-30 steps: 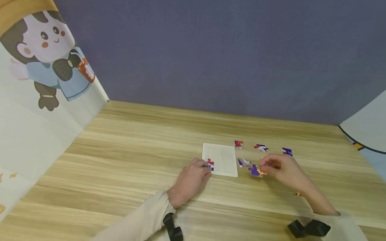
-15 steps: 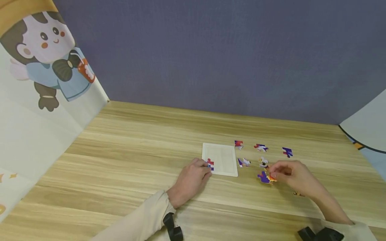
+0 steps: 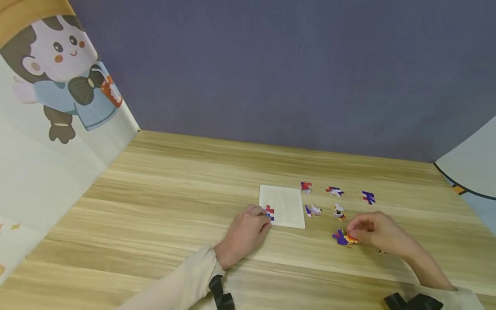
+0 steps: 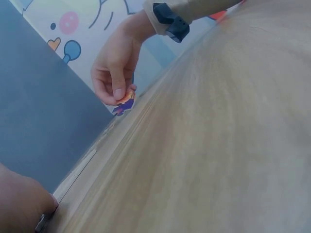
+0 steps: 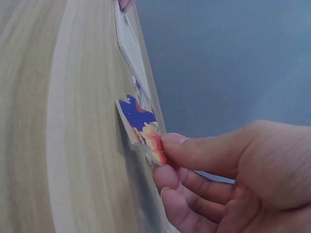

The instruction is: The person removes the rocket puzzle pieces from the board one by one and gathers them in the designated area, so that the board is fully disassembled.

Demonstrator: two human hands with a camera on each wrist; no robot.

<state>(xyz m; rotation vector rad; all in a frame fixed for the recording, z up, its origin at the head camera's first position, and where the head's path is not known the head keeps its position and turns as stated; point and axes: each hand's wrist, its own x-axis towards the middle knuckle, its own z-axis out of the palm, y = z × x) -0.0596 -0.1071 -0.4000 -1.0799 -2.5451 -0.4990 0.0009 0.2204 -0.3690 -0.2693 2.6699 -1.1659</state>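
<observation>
In the head view my right hand (image 3: 381, 232) pinches a purple, yellow and orange jigsaw piece (image 3: 342, 237) between thumb and fingers. The right wrist view shows the same jigsaw piece (image 5: 138, 116) tilted, with its lower edge close to the tabletop. My left hand (image 3: 248, 230) rests its fingers on the lower left corner of a pale puzzle tray (image 3: 284, 206). A red, white and blue jigsaw piece (image 3: 270, 209) lies in that corner, partly hidden by the fingertips. In the left wrist view only part of my left hand (image 4: 22, 199) shows, at the tray's edge.
Right of the tray lie loose pieces: a red one (image 3: 306, 187), a red and purple one (image 3: 335, 191), a purple one (image 3: 368, 197), a white and purple one (image 3: 313, 210), and one with a white figure (image 3: 339, 211). Another piece (image 3: 381, 251) is half hidden beside my right hand.
My right hand has moved right and nearer to me with the pinched jigsaw piece, uncovering the piece with the white figure. My left hand stays at the tray corner.
</observation>
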